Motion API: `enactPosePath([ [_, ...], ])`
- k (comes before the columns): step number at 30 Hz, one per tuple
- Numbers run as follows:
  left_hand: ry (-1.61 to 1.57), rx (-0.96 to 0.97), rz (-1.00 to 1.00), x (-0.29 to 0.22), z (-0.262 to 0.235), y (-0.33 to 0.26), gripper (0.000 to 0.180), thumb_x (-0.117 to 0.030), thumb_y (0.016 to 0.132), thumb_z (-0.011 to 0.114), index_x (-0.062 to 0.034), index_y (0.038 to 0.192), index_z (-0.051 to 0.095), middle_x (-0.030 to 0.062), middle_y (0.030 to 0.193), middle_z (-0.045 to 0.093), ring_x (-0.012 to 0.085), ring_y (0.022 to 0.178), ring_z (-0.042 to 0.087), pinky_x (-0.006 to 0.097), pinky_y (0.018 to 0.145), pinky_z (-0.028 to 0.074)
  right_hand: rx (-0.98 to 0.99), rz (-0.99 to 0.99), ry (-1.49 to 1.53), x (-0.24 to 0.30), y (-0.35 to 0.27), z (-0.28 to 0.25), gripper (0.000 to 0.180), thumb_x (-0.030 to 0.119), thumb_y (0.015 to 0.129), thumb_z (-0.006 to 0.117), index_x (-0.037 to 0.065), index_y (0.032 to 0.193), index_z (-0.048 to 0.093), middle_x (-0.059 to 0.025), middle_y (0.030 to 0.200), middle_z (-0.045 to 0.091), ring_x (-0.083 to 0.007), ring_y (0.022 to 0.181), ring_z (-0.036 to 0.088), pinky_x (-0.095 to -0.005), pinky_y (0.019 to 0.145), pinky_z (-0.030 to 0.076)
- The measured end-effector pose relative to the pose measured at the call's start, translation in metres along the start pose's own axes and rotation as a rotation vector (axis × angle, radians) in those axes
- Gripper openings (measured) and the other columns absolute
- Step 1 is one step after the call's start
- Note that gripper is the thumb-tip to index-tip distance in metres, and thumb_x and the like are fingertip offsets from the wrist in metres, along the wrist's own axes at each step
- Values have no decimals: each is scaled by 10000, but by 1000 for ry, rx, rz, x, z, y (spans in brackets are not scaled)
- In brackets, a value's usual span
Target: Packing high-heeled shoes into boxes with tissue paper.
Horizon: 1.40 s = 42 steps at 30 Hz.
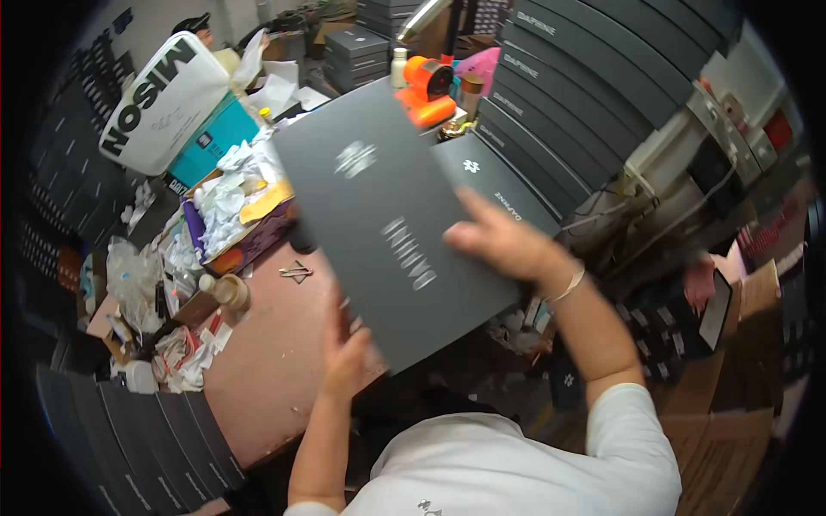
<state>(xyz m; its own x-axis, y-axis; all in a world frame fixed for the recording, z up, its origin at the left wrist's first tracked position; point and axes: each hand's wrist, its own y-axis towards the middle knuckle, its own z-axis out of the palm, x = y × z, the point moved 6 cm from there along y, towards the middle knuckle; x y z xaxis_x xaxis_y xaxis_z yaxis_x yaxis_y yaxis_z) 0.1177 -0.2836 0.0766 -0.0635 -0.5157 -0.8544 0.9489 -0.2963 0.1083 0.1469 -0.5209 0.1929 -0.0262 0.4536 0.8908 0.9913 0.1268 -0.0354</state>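
Observation:
A flat dark grey shoebox with silver print on its lid is held up at a tilt above the table, between my two hands. My left hand grips its lower left edge, with part of the fingers behind the box. On the opposite side, my right hand clasps the right edge, thumb on the lid. Behind that hand lies another dark grey box with a silver emblem, partly covered by the held one.
Stacked grey boxes rise at the back right; more boxes stand at the lower left. The pink tabletop bears a carton of crumpled paper, a plastic bag and a small jar. An orange device stands behind.

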Motion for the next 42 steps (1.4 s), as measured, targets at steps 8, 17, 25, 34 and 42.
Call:
enactPosePath([
  [8, 255, 610, -197, 64, 139, -24, 486, -162, 907, 624, -38, 1347, 460, 124, 1352, 451, 181, 1094, 573, 309, 944, 472, -358, -124, -853, -92, 18, -138, 353, 154, 934, 495, -16, 1240, 539, -220, 1363, 455, -363, 1264, 423, -415, 1057, 331],
  [17, 1462, -823, 631, -212, -85, -236, 694, -304, 837, 702, 48, 1351, 397, 173, 1378, 420, 279, 1289, 414, 404, 1056, 350, 204, -509, -293, 65, -18, 87, 297, 46, 824, 617, -3, 1116, 596, -166, 1118, 611, -254, 918, 641, -321, 804, 491],
  [25, 692, -1291, 890, -491, -301, -454, 546, -406, 989, 397, 11, 1339, 447, 109, 1334, 495, 215, 1244, 441, 343, 1035, 327, 863, -1099, -294, 230, -70, 385, 668, 281, 837, 679, 77, 1396, 376, -215, 1354, 437, -401, 1120, 535, -431, 893, 481],
  [34, 1181, -561, 493, -462, -239, -303, 625, -244, 694, 586, 5, 1264, 533, 201, 1425, 400, 289, 1305, 415, 384, 1081, 321, 1023, 76, 1004, 270, -9, 551, 838, 550, 936, 452, 108, 1508, 30, -139, 1549, 149, -304, 1390, 245, -386, 1050, 352],
  [42, 506, -633, -14, -166, -225, -270, 798, -219, 777, 656, 42, 1424, 268, 217, 1449, 314, 299, 1368, 279, 381, 1123, 217, 717, 226, 883, -16, -60, 447, 835, 362, 800, 724, 19, 1428, 295, -104, 1384, 420, -211, 1262, 405, -360, 1048, 342],
])
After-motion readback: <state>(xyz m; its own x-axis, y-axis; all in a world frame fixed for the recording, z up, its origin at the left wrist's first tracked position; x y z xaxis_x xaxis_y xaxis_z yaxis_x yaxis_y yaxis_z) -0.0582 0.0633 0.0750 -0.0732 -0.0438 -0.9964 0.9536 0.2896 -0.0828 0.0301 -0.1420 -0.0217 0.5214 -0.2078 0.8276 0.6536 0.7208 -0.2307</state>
